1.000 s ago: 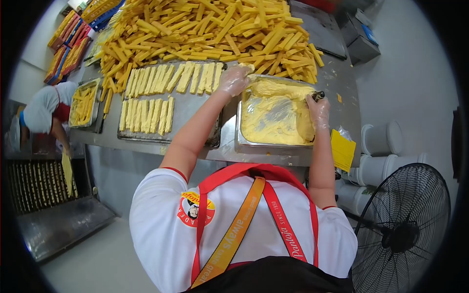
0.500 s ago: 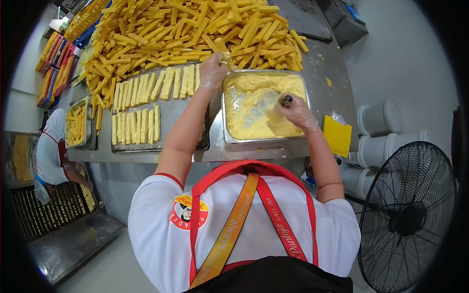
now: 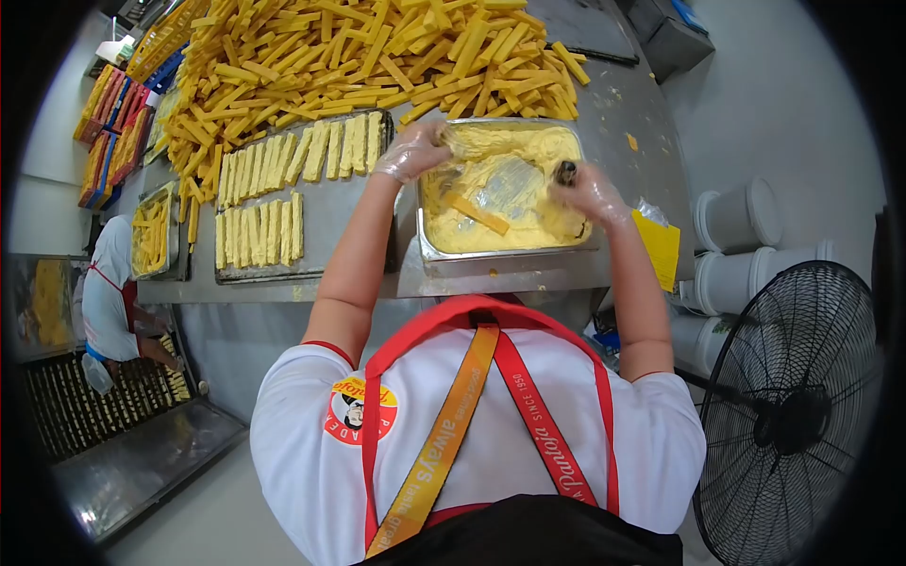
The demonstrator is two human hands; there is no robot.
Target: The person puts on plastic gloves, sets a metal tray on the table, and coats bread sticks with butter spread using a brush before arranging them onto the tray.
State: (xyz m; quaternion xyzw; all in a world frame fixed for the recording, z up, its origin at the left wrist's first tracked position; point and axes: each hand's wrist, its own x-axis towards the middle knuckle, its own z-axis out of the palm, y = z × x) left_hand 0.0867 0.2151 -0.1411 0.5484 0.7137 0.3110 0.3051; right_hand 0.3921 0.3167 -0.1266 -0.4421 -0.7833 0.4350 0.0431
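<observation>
A metal pan (image 3: 427, 247) holds pale yellow cream (image 3: 514, 174). One yellow cake-like stick (image 3: 478, 215) lies slantwise in the cream. My left hand (image 3: 413, 153), in a clear glove, is over the pan's upper left corner; its fingers are curled and smeared with cream, and what they hold is hidden. Gloved too, my right hand (image 3: 593, 195) grips a black-handled spatula (image 3: 565, 173) at the pan's right side, its blade blurred near the cream. To the left, a dark tray (image 3: 344, 222) carries two rows of cream-coated sticks (image 3: 260, 236).
A large heap of yellow sticks (image 3: 377, 57) covers the far part of the metal table (image 3: 618, 104). A yellow packet (image 3: 656, 250) lies right of the pan. White buckets (image 3: 741, 217) and a black fan (image 3: 791, 415) stand right. Another person (image 3: 111, 292) bends over a rack at left.
A stick now lies in the cream. My left hand has come down from the heap's edge to the pan's corner. My right hand with the spatula has shifted slightly up and right.
</observation>
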